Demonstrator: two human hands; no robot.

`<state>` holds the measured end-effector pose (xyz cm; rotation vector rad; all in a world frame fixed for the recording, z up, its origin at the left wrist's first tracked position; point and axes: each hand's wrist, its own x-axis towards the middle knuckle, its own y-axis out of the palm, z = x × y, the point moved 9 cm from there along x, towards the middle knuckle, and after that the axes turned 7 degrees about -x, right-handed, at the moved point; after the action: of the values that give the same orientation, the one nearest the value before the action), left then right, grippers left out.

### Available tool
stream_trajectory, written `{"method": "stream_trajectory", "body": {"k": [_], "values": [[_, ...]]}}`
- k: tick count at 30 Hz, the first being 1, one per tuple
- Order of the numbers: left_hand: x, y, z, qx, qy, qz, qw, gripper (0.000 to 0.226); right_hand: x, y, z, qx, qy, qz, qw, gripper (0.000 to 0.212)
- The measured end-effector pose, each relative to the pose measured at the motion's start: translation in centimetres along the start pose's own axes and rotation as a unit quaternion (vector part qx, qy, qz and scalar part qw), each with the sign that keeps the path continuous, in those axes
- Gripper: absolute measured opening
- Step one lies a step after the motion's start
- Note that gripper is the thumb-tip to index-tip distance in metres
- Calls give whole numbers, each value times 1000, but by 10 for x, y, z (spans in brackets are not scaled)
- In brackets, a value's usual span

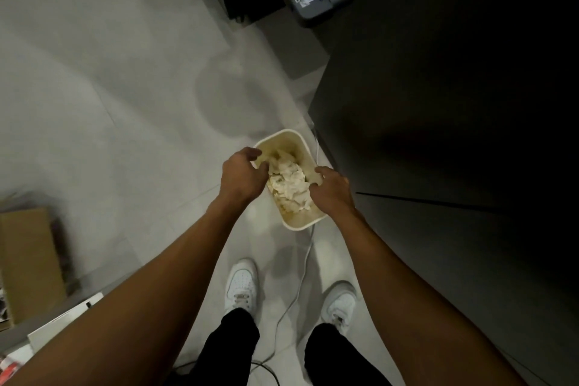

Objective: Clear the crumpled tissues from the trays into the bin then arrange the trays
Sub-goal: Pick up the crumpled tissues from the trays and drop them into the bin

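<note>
Two hands reach down over a white bin (300, 224) on the tiled floor (125, 103); crumpled tissues (289, 185) lie heaped inside it; the left hand (242, 174) curls at the heap's left side, the right hand (333, 188) curls its fingers into the right side; whether either grips the tissues cannot be told; a white cable (308, 254) trails past the bin, between two white shoes (241, 285).

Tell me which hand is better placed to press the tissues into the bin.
Right hand, probably: its fingers touch the crumpled tissues; the left hand hovers by the rim of the bin.
</note>
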<state>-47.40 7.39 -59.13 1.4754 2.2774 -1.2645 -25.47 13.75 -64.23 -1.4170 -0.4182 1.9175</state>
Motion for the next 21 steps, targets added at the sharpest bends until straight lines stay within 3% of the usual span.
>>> {"method": "stream_trajectory", "body": {"k": [8,21], "values": [[-41,-31,-29,2,5,32,999,35,-53,-40,30,37,-15,-21,999,54],[-157,-116,-161,-26,61,63,996,39,-224,-171,94,146,-52,-110,982,50]]}}
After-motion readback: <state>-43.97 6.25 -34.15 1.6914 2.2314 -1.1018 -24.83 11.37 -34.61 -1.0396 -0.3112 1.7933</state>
